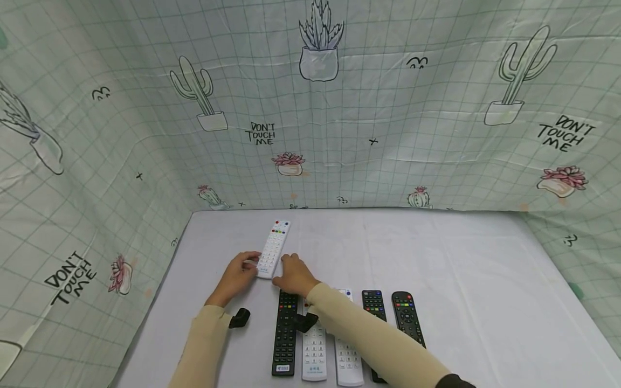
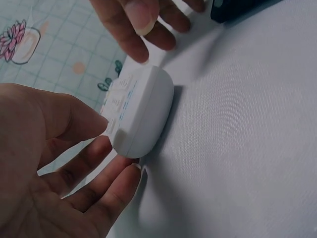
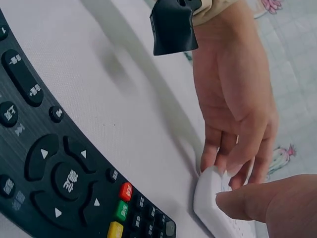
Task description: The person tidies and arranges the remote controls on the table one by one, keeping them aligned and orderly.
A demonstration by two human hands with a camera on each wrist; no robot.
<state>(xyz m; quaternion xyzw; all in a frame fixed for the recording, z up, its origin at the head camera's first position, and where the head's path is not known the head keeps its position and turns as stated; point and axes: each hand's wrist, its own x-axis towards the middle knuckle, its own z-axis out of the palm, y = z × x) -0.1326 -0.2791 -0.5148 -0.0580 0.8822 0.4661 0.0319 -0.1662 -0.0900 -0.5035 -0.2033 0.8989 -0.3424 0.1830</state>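
A white remote control (image 1: 273, 250) lies at a slant on the far left part of the table. My left hand (image 1: 240, 275) holds its left side near the lower end; in the left wrist view the thumb is along the top edge and the fingertips (image 2: 132, 173) reach the underside. At the opposite side is my right hand (image 1: 296, 276), its fingers loosely bent close to the edge. In the right wrist view the right thumb (image 3: 247, 201) overlaps the white casing (image 3: 210, 191). Just below that hand lies a long black remote (image 1: 283, 339).
Beside the long black remote, a row continues rightward: two white remotes (image 1: 314, 350) and two more black ones (image 1: 407, 315), partly covered by my right sleeve (image 1: 375, 342). A white cloth (image 1: 466, 269) covers the table. Cactus-print curtains (image 1: 368, 108) enclose its back and sides.
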